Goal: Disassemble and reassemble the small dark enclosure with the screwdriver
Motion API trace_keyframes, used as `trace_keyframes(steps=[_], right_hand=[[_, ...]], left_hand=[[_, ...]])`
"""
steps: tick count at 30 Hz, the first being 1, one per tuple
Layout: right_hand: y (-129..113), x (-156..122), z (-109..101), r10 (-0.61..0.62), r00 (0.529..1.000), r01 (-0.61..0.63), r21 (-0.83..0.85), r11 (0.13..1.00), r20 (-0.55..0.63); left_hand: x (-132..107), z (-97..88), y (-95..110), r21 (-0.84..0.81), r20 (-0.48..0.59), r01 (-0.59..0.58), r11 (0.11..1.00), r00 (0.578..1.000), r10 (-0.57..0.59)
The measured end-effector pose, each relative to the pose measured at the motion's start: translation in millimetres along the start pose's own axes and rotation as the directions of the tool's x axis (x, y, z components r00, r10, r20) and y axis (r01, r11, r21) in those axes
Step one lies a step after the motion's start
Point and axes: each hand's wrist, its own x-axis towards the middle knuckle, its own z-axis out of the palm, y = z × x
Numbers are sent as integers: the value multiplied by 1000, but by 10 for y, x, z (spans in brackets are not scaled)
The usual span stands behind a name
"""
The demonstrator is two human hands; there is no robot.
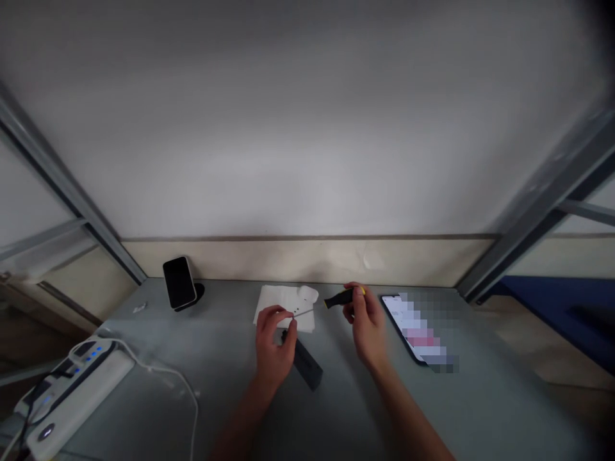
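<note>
Right hand (368, 326) grips slim black-and-yellow-handled metal screwdriver (340, 298), shaft over flat white paper (281, 296); left hand (273, 346) curled at tip, can't tell if pinching. Probably light, stiff; best held by the handle.

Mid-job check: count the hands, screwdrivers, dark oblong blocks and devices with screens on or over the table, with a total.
Hands: 2 (left hand, right hand)
Screwdrivers: 1 (black-and-yellow screwdriver)
Dark oblong blocks: 1 (dark block)
Screen devices: 2 (dark-screened device, lit phone)
Total: 6
</note>
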Motion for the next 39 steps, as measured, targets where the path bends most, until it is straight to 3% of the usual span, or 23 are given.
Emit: trace_keyframes(steps=[15,22,28,31,35,39], right_hand=[[-10,1,-14,-39,999,39,-5,999,1],[-5,-25,-114,-133,990,139,-122,983,55],[-87,-39,-240,-240,958,268,-197,943,156],[-196,-46,-260,-273,937,307,-143,941,217],[-308,-61,-246,-261,920,267,21,964,291],[-357,-104,-204,-280,928,270,77,960,244]], left_hand=[[16,2,-16,72,-32,-97,993,994,100],[36,-31,42,124,-14,-167,978,985,170],[26,-56,100,113,64,-235,965,971,229],[-4,-74,149,87,125,-236,968,967,224],[-66,-71,213,30,202,-219,975,957,209],[-109,-56,244,-44,243,-196,980,949,201]])
